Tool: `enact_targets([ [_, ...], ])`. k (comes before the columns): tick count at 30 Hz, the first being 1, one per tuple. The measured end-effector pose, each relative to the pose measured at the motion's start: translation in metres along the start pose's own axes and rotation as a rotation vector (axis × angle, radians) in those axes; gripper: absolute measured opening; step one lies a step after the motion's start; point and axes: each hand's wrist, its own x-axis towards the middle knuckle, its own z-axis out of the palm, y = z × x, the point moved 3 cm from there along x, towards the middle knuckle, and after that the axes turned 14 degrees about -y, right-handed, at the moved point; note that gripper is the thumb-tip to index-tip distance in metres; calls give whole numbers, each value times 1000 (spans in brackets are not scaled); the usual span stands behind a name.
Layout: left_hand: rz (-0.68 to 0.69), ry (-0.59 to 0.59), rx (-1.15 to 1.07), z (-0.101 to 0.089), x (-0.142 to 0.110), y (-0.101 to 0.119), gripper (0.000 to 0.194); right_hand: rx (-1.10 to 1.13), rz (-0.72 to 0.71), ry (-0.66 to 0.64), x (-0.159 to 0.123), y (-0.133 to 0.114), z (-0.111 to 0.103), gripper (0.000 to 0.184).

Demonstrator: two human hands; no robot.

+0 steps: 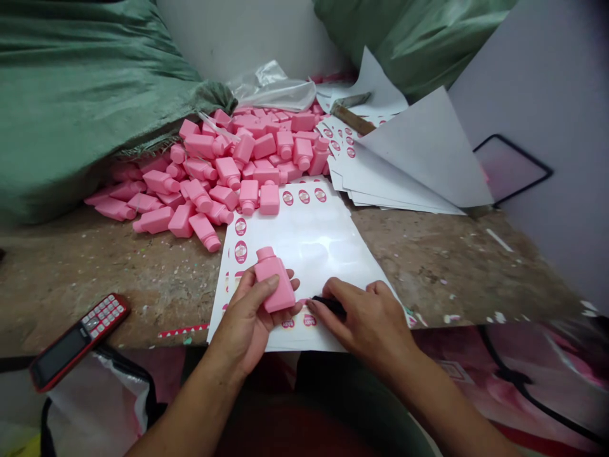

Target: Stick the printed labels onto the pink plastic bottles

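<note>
- A pink bottle (276, 282) is held between the thumb and fingers of the left hand (247, 317), neck tilted up; its underside is hidden by the palm.
- A black tool (333, 306) is gripped in the right hand (371, 320), fingers closed; most of it is covered, and its tip cannot be made out clearly beside the left fingertips.
- Beneath both hands, a sticker sheet (314, 254) is laid on the worktable (190, 273); its middle is washed out by glare, and some labels are covered by the left hand.
- Beyond it, pink bottles are heaped (228, 171), the back ones partly hidden by clear plastic (278, 92).
- At right, a wooden handle (354, 119) is partly covered by curled sheets (423, 146).
- Green sacks (85, 101) are cut off by the frame.
- A red phone (78, 339) is perched over the near edge, its display unreadable.
</note>
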Motion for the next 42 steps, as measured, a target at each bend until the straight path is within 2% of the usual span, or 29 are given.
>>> enact_targets([
  [3, 5, -23, 15, -2, 1, 0, 39, 65, 43, -34, 3, 3, -1, 26],
  [6, 7, -67, 54, -3, -3, 3, 47, 205, 96, -126, 4, 13, -1, 25],
  [8, 0, -105, 116, -2, -9, 7, 51, 361, 149, -138, 1, 21, -4, 25],
  [11, -2, -146, 354, 2, -21, 15, 44, 746, 217, -49, -5, 29, -12, 26],
  [14, 87, -99, 663, 9, -32, 23, 34, 1096, 156, 8, -10, 18, -24, 28],
  [16, 137, -34, 678, 11, -35, 25, 44, 1172, 60, -45, -13, 3, -30, 26],
  [18, 136, -10, 550, 10, -34, 24, 52, 1163, -20, -126, -14, -8, -34, 22],
  [21, 120, -41, 296, 8, -27, 21, 46, 1050, -26, -187, -14, -9, -31, 23],
  [24, 91, -42, 95, 6, -19, 18, 47, 727, 66, -153, -10, 5, -20, 24],
  [26, 74, -5, 52, 6, -14, 16, 42, 475, 95, -114, -8, 12, -13, 22],
  [28, 43, 27, 40, 6, -10, 13, 33, 292, 71, -82, -7, 13, -7, 19],
  [31, -20, 41, 28, 4, -5, 8, 29, 146, -4, -34, -7, 8, -5, 17],
  [35, -45, 26, 25, 1, 0, 5, 34, 47, -51, 17, -7, 2, -3, 17],
  [38, -44, 17, -18, 0, 2, 5, 31, 29, -46, 42, -4, 0, 1, 23],
  [40, -43, 33, -39, -1, 3, 5, 32, 71, -4, 37, -1, 2, 1, 26],
  [42, -38, 48, -47, -2, 3, 5, 30, 230, 72, -28, 1, 8, -1, 26],
])
